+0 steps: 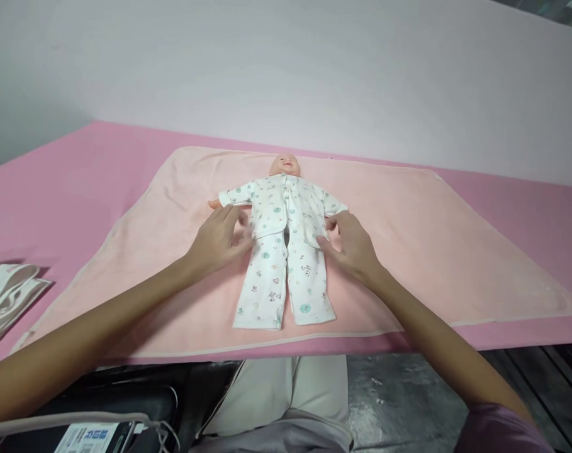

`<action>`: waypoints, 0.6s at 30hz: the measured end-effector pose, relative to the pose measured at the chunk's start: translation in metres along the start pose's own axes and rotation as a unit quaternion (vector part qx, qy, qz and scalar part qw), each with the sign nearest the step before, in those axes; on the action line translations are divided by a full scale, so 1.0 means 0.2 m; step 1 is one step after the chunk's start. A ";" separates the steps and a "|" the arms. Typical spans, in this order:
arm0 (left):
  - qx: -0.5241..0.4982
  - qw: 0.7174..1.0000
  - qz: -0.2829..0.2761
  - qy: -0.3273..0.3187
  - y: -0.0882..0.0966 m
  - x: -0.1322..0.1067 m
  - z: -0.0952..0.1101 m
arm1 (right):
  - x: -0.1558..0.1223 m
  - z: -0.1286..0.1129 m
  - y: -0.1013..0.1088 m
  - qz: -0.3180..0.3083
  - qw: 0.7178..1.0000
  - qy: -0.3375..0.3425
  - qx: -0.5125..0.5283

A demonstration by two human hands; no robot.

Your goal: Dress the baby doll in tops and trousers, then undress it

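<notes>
A baby doll (286,165) lies on its back, arms spread, its head toward the wall. It wears a white printed top (268,201) and matching white trousers (267,283); the feet are hidden in or under the trouser legs. Beside the doll's waist on the left is my left hand (221,238), fingers curved and thumb apart, the thumb tip by the top's hem. My right hand (354,246) is at the other side of the waist, its thumb at the hem and its fingers apart from it. Neither hand visibly grips the cloth.
Under the doll a peach blanket (408,251) is spread over a pink table (54,182). Folded white cloth (14,292) lies at the left edge. A pale wall (286,75) stands behind. Below the front edge are a black chair (120,396) and a cable (78,418).
</notes>
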State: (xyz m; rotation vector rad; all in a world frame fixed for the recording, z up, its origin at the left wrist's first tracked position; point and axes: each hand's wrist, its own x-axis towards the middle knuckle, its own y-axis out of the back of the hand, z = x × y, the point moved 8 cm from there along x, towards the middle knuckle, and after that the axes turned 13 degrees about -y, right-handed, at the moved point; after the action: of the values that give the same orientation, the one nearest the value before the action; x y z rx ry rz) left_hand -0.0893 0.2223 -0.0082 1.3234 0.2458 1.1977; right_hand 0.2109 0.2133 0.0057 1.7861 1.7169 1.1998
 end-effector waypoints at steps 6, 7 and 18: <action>-0.029 0.999 -0.031 0.030 -0.07 0.59 0.04 | 0.49 -0.12 -0.19 -0.032 0.996 -0.075 -0.039; -0.033 0.996 -0.057 0.057 -0.11 0.67 0.01 | 0.57 -0.10 -0.22 -0.039 0.993 -0.095 -0.053; -0.023 0.985 -0.086 0.149 -0.25 0.86 -0.16 | 0.95 -0.04 -0.30 -0.039 0.988 -0.137 -0.063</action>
State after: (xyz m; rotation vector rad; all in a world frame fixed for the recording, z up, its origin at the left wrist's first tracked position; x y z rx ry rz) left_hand -0.0130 0.3846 0.0212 1.0568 0.5329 1.2429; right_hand 0.1464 0.4022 0.0223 1.7035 1.5041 0.9564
